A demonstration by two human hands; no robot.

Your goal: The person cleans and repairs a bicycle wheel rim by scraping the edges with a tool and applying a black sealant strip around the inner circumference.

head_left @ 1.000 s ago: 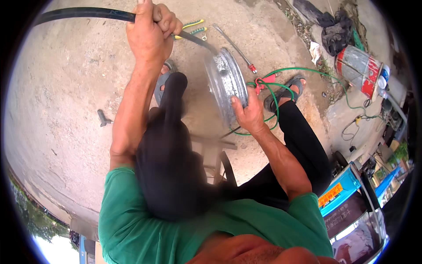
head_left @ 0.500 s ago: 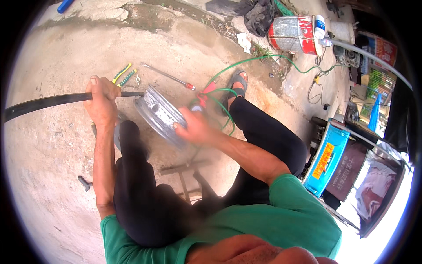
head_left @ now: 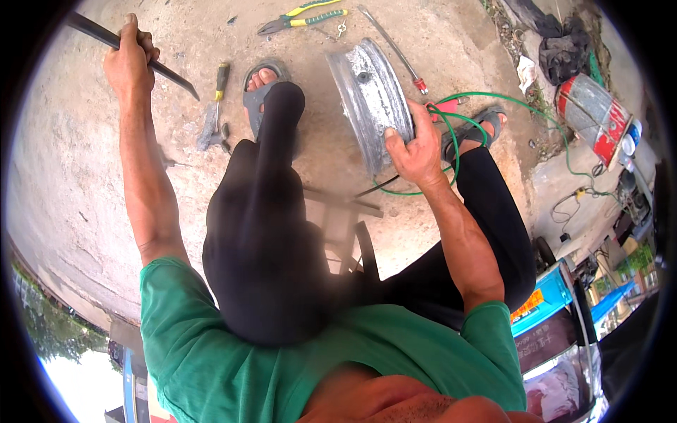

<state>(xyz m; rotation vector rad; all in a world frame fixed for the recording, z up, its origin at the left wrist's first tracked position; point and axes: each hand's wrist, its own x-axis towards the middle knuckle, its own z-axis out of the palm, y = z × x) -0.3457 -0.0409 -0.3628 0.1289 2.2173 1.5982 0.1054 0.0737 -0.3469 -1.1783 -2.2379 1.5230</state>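
Observation:
My left hand is raised at the far left, fingers wrapped round a long black bar with a tapered tip. The bar's other end runs toward the upper left edge. My right hand grips the near right edge of a scuffed silver wheel rim. The rim stands on its edge between my legs, its outer face patchy white and grey. My right thumb lies over the rim's edge; the other fingers are partly hidden behind it. A wide gap separates the bar's tip from the rim.
Yellow-green pliers, a key and a long metal rod with a red end lie beyond the rim. A yellow-and-black-handled tool lies left. A green hose loops near my right foot. A red-and-grey drum lies far right.
The bar's tip was at the rim; my left hand has carried it away, up and left. The rim now stands more upright, with my right hand still on it. The head view has turned left.

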